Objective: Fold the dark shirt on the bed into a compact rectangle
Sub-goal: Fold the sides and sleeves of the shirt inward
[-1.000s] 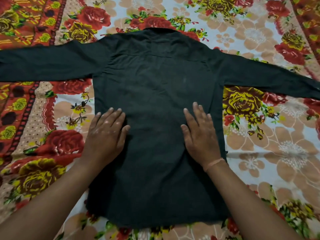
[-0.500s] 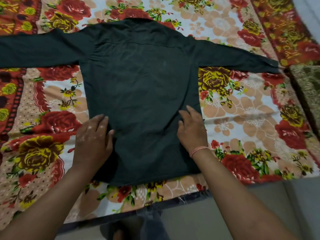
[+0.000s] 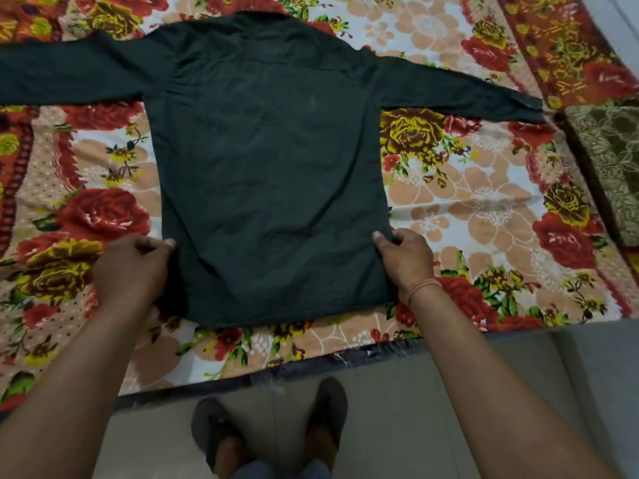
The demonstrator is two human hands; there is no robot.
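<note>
A: Looking at the bed (image 3: 484, 209), how far is the folding?

B: Not begun, I think. The dark shirt (image 3: 269, 174) lies flat on it, back up, spread wide. The left hand (image 3: 131, 271) and the right hand (image 3: 404, 261) each pinch a side edge near the hem.

No lettering showing on shirt or bedding

The dark shirt (image 3: 269, 174) is showing plain cloth with no label, brand mark or number that can be read. The bedsheet (image 3: 484, 202) under it is carrying only printed roses and blossoms, and the folded olive blanket (image 3: 608, 160) at the bed's right edge is showing only a leafy pattern, without words or signs.
</note>
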